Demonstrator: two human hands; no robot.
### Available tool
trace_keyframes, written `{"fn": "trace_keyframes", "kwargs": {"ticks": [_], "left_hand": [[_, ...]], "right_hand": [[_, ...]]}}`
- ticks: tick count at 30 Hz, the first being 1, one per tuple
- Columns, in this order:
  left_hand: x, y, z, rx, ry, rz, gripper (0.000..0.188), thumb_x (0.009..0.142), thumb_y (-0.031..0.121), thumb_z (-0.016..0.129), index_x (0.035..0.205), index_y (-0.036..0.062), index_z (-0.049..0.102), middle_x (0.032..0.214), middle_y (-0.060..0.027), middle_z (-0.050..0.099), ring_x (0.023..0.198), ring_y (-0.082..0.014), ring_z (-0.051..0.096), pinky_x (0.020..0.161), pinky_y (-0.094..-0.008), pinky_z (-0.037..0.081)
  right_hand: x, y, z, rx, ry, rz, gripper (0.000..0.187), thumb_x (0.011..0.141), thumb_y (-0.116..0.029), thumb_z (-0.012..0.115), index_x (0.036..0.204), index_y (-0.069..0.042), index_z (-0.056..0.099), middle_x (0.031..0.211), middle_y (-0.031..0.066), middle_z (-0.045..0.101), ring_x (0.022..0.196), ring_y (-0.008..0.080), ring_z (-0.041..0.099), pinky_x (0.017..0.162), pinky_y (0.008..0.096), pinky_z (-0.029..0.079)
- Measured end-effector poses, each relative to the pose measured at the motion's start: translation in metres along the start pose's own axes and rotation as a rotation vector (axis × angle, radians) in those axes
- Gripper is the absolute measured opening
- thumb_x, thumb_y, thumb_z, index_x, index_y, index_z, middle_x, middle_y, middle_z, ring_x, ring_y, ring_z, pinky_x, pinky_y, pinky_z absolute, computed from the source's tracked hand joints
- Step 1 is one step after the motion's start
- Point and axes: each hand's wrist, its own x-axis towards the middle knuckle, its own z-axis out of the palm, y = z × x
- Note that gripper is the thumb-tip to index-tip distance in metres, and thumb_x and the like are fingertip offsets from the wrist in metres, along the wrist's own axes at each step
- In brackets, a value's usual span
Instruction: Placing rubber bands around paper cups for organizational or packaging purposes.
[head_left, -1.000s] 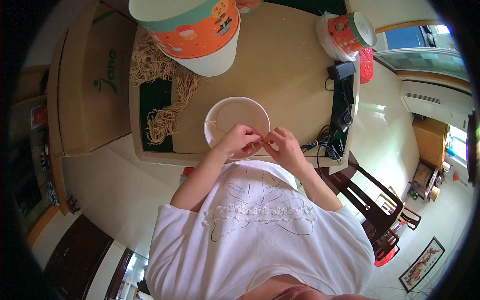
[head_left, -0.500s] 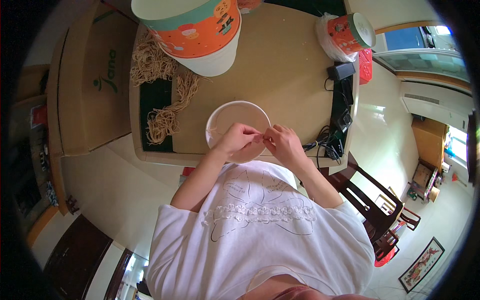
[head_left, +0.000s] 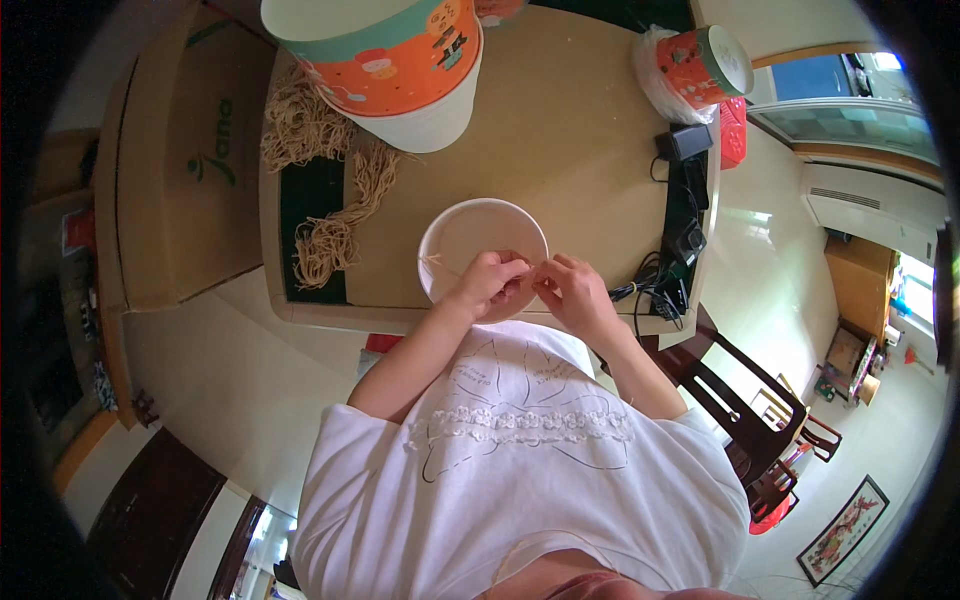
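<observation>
Your left hand (head_left: 490,283) and right hand (head_left: 572,291) both pinch one thin tan strand (head_left: 533,270), fingers clenched on it over the white bowl (head_left: 482,222) on the table (head_left: 560,130), likely so bits drop inside.

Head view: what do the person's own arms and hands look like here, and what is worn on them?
Both forearms are bare from the short sleeves of a white T-shirt down. The left hand and right hand are bare too: no gloves, and no watch, ring or bracelet can be made out. The shirt front carries a thin line drawing and a white lace band.
</observation>
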Motion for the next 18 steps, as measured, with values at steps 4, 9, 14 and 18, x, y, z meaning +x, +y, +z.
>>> {"fn": "trace_keyframes", "kwargs": {"ticks": [4,9,14,18], "left_hand": [[-0.001,0.002,0.003,-0.563,-0.158,-0.242,0.009,0.085,0.012,0.058,0.083,0.0046,0.062,0.065,0.0011,0.053,0.054,-0.0052,0.045,0.042,-0.0177,0.03],[0.0,0.006,0.005,-0.369,-0.12,-0.141,0.008,0.085,0.011,0.06,0.082,0.0038,0.062,0.068,0.003,0.053,0.054,-0.0056,0.046,0.044,-0.0185,0.033],[-0.005,0.017,0.016,0.515,0.191,0.326,0.006,0.08,0.01,0.067,0.078,0.0053,0.064,0.072,0.002,0.056,0.059,-0.01,0.052,0.049,-0.0238,0.04],[-0.01,0.025,0.028,0.849,0.378,0.807,0.006,0.075,0.004,0.069,0.077,0.0044,0.064,0.082,-0.006,0.062,0.069,-0.015,0.058,0.061,-0.0268,0.047]], "right_hand": [[0.004,-0.003,-0.004,0.063,0.027,0.002,0.007,0.078,-0.008,0.064,0.084,-0.004,0.063,0.079,0.0128,0.059,0.076,0.0325,0.059,0.069,0.0412,0.047],[0.005,-0.004,-0.005,0.044,0.046,0.008,0.006,0.078,-0.008,0.064,0.082,-0.005,0.062,0.079,0.0129,0.059,0.075,0.0324,0.059,0.068,0.0409,0.048],[0.006,0.0,-0.001,0.045,0.093,0.051,0.006,0.077,-0.007,0.064,0.081,-0.005,0.06,0.079,0.0125,0.059,0.076,0.0325,0.059,0.068,0.0412,0.047],[0.008,0.004,-0.001,0.034,0.163,0.04,0.007,0.078,-0.006,0.064,0.083,-0.006,0.059,0.078,0.0125,0.058,0.076,0.0332,0.058,0.068,0.0417,0.047]]}}
